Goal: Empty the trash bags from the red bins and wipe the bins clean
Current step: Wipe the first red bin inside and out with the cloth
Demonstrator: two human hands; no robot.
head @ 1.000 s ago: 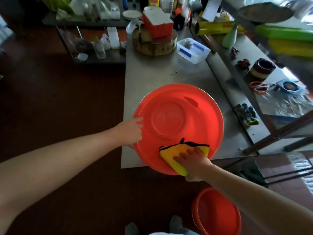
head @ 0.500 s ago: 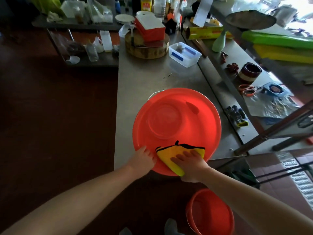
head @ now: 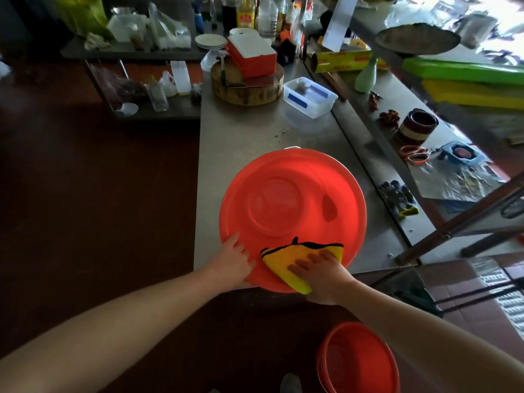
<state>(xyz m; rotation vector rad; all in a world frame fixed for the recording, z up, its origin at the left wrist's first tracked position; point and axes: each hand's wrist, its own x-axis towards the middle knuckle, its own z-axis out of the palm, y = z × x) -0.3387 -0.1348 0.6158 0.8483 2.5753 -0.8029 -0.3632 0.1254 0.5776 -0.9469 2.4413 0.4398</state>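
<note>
Wiping stage: under way on the red bin (head: 283, 180) atop the steel table (head: 241, 131), yellow cloth (head: 283, 258) pressed to its near wall.
Just changed: shift of the left hand (head: 234, 260) from the bin's left edge round to its near edge, now just beside the cloth; hardly any shift of the right hand (head: 320, 272).
Meaning: likely bracing the bin for firmer strokes (or readying to turn it); no trash bag visible.
Left grip: fingers spread flat on the bin wall, holding nothing.
Right grip: straight fingers flat on the cloth, pressing rather than pinching.
Cloth versus grip: directly under the right fingers, black-trimmed edge toward the bin's centre.
Second red bin (head: 357, 361): on the floor, nearer than the first, untouched.
</note>
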